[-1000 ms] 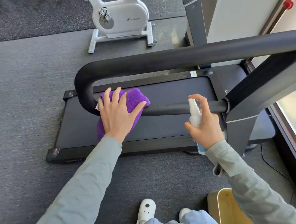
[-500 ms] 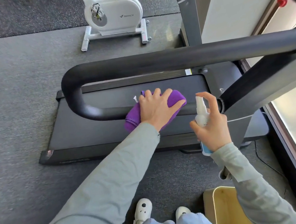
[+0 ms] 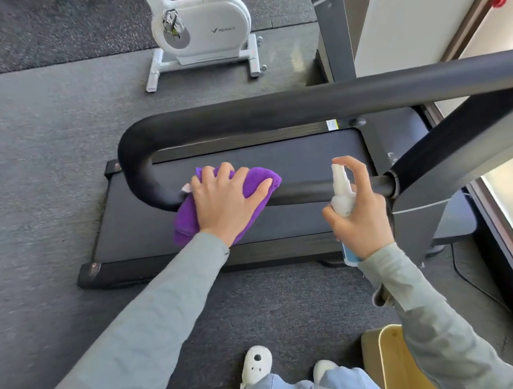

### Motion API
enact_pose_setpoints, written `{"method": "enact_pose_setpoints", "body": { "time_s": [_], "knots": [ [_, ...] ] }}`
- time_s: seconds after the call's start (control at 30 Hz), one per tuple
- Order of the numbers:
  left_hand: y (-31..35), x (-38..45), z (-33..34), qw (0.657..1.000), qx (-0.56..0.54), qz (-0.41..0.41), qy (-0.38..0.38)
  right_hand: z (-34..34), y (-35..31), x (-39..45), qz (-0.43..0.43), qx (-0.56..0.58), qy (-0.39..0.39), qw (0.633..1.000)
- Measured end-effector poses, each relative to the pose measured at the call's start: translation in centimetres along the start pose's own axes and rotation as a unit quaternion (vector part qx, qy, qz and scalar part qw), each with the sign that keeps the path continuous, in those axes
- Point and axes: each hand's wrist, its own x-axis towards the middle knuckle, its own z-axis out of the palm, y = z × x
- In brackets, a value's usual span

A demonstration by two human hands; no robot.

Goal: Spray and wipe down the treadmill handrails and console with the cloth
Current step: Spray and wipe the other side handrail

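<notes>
Head cam view: I'm in the wiping step, near handrail (image 3: 314, 190) of the treadmill. My left hand (image 3: 226, 203) is spread flat, fingers straight, pressing the purple cloth (image 3: 259, 177) onto the rail just right of the bend. My right hand (image 3: 361, 212) is wrapped round the little spray bottle (image 3: 343, 191), index finger curled over the nozzle, just near of the rail's right end. Next I'd guess another spritz, then the far rail and console. Cloth looks fluffy and bunched, draped over the bar.
</notes>
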Motion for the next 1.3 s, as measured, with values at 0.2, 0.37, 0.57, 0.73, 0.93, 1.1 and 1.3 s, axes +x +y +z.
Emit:
{"method": "enact_pose_setpoints", "body": {
  "time_s": [0.2,0.37,0.57,0.73,0.93,1.1,1.3],
  "knots": [
    [10.8,1.6,0.5,0.995,-0.049,0.074,-0.048,-4.1,1.9,-2.1,0.032,-0.008,0.056,0.998],
    [13.5,2.4,1.0,0.985,-0.078,0.134,-0.076,-6.4,3.3,-3.2,0.053,-0.025,0.075,0.995],
    [5.3,1.7,0.3,0.994,-0.054,0.078,-0.046,-5.4,3.1,-2.1,0.051,-0.022,0.067,0.996],
    [1.9,0.8,-0.1,0.997,-0.039,0.064,-0.029,-5.1,3.1,-1.2,0.048,0.001,0.061,0.997],
    [12.4,1.6,1.3,0.987,-0.030,0.152,-0.036,-6.6,4.7,-2.3,0.079,-0.001,0.093,0.993],
    [18.9,3.5,1.6,0.975,-0.054,0.202,-0.082,-8.1,5.0,-2.9,0.079,-0.019,0.100,0.992],
    [13.7,3.2,1.2,0.972,-0.089,0.199,-0.084,-8.2,4.0,-2.5,0.077,-0.021,0.093,0.992]
  ]
}}
